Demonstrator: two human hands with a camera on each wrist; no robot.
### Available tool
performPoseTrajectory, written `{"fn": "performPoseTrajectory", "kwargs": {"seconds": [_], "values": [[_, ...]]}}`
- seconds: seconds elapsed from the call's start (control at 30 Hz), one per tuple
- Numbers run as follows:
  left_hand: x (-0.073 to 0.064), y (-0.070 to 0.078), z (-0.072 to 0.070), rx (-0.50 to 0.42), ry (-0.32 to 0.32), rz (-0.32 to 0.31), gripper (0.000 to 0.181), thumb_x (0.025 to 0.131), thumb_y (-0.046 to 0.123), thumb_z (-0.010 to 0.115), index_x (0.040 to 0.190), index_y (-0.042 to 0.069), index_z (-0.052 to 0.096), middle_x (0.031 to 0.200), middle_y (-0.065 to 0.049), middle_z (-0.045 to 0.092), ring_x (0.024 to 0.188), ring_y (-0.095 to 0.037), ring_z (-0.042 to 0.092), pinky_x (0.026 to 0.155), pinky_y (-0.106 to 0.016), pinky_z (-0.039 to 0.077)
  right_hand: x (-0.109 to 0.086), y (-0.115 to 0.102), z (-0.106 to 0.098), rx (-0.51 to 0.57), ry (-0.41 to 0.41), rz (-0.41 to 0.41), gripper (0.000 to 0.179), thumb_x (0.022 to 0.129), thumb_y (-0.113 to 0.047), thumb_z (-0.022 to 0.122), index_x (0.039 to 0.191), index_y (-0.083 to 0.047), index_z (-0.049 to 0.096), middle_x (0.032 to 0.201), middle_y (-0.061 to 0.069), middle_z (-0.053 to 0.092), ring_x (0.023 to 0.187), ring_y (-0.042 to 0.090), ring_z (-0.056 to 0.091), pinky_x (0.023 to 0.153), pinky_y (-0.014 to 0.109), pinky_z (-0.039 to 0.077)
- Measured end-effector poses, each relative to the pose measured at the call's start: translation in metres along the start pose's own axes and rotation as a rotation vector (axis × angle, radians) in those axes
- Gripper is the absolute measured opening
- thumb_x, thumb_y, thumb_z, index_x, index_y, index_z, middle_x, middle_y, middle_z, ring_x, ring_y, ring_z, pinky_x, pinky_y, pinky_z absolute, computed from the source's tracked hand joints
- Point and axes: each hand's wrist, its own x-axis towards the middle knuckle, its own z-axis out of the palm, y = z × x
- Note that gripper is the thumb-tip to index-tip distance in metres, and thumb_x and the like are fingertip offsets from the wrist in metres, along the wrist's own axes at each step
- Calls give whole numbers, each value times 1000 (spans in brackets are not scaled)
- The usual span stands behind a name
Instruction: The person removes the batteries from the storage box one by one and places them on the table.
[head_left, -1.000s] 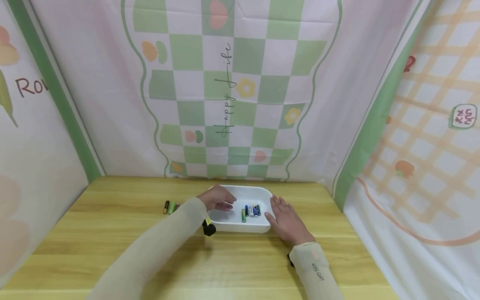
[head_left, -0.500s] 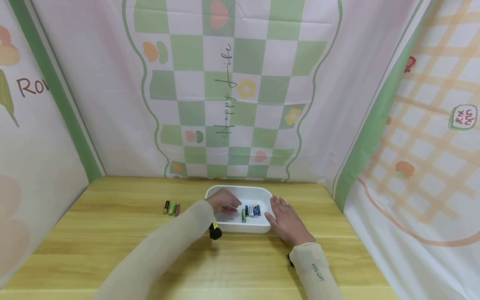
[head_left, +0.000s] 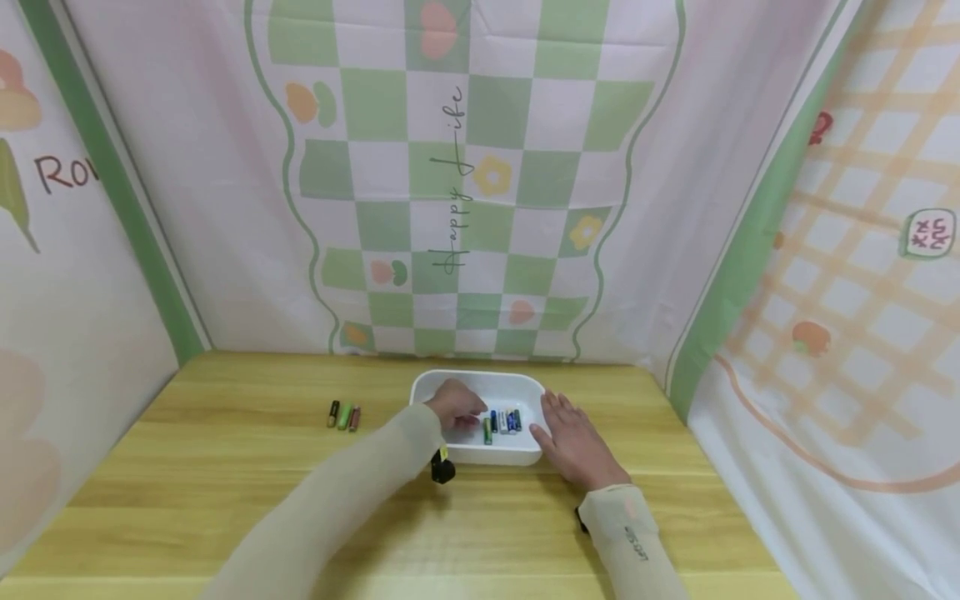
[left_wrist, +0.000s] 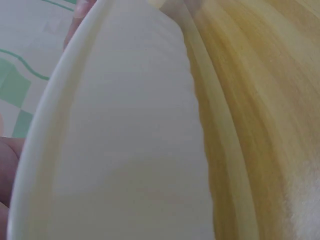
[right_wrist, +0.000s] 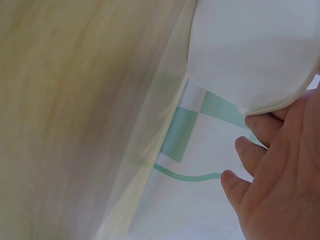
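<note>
A white tray [head_left: 480, 457] stands on the table, with several batteries inside. Nearest my left hand [head_left: 456, 403] in the tray is a green battery [head_left: 487, 431]; beside it lie a blue battery [head_left: 493, 421] and others. My left hand reaches over the tray's left part, thumb and fingers loosely bent just left of these batteries, and nothing shows between them. The left wrist view is mostly filled by the tray's outer wall [left_wrist: 130, 125]. My right hand [head_left: 573, 439] rests against the tray's right rim with fingers extended; the right wrist view shows its fingertips at the rim.
Left of the tray, a black battery [head_left: 333, 414], a light green battery [head_left: 344, 416] and a reddish battery [head_left: 355, 418] lie side by side on the wooden table [head_left: 225, 467]. A printed curtain [head_left: 465, 183] hangs behind the table and along both sides.
My left hand has moved right inside the tray, closer to the batteries, and its sleeve has uncovered the reddish battery. The right hand, tray and batteries have stayed put.
</note>
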Motion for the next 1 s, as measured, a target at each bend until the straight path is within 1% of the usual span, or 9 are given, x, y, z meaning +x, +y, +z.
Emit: {"fn": "performPoseTrajectory", "kwargs": {"seconds": [0.07,0.17,0.23,0.33,0.47,0.6,0.7,0.83,1.0], "values": [[0,0,2,1,13,-11,18,72,1,67,87,-4,59,85,-15,62,65,-23,62,60,-32,55,0,0,0,-3,0,-3,69,92,-54,20,140,-5,20,146,5,12,133,27,11,107,45,14],[2,-1,5,10,29,-21,17,71,0,68,85,-4,59,80,-14,62,61,-22,62,56,-30,54,0,0,0,-6,-3,0,69,92,-55,19,141,-6,19,146,4,11,133,25,9,107,45,14],[2,0,7,20,36,-21,15,70,-1,68,82,-4,59,76,-13,60,58,-21,60,52,-29,54,0,0,0,-1,-8,5,69,92,-55,19,141,-6,19,147,3,11,133,24,8,107,45,14],[3,-1,10,44,53,-23,13,67,-2,69,77,-3,60,70,-11,60,55,-20,59,51,-28,53,1,0,0,-3,-8,0,69,92,-55,19,140,-5,19,146,4,11,133,27,10,107,46,14],[8,-6,12,94,76,-15,13,62,-1,70,72,-1,61,66,-11,61,53,-19,58,50,-27,53,2,0,0,-1,-1,-14,69,92,-54,20,140,-3,20,146,7,14,132,29,14,106,47,16],[11,-8,14,180,97,9,17,59,1,73,69,0,60,64,-11,61,51,-20,57,46,-28,52,3,0,-1,13,1,-16,69,92,-53,21,140,-3,20,146,8,14,132,29,13,106,47,15],[9,-7,13,228,92,17,21,58,3,75,70,0,58,64,-11,61,51,-20,57,46,-28,52,4,0,-2,17,2,-17,69,92,-54,20,140,-3,21,146,8,15,132,29,13,106,46,15],[7,-6,13,285,73,20,22,60,8,76,70,1,58,62,-10,60,50,-18,55,45,-27,51,4,1,-2,20,3,-18,69,92,-53,21,139,-2,22,145,11,18,132,29,14,106,47,15],[9,-10,12,365,67,27,22,63,15,76,69,3,59,59,-8,60,49,-18,55,41,-26,47,3,0,-1,36,-14,-8,69,92,-53,21,140,-3,21,146,9,16,132,28,11,107,46,14]]}}
